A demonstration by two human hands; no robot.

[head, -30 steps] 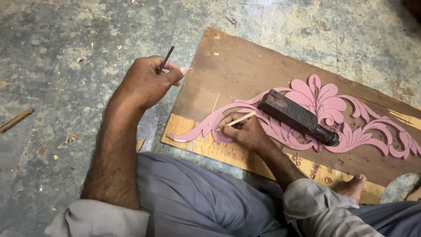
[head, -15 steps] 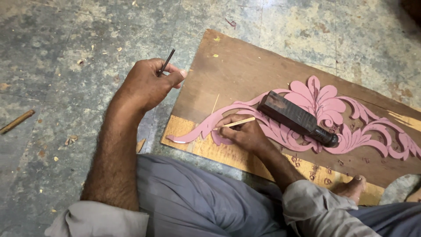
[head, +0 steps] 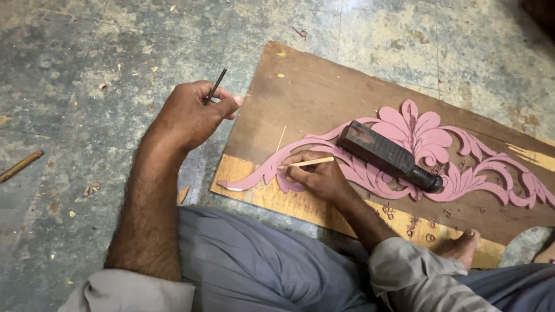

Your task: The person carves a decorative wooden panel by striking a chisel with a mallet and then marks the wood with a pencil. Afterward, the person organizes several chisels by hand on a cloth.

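A person seated on a workshop floor, grey trousers filling the near edge of the view, is working over a pink carved scroll ornament lying on a brown wooden board. The right hand is resting on the near, left-hand part of the ornament, fingers curled around a thin pale wooden stick (a pencil or small tool handle, too slim to tell which) that is lying almost level across the knuckles. The left hand is hovering off the board's left edge above the floor, loosely closed, thumb and forefinger pinching a slender dark metal tool that is pointing up and away. Just beyond the right hand, a dark wooden mallet is lying slantwise on the ornament, its narrow handle end pointing right and covering part of the leaf carving. A bare foot is pressing on the board's near edge at right, with curled pink shavings scattered beside it. Farther out, the stained concrete floor is carrying wood chips, and a brown stick is lying at far left.
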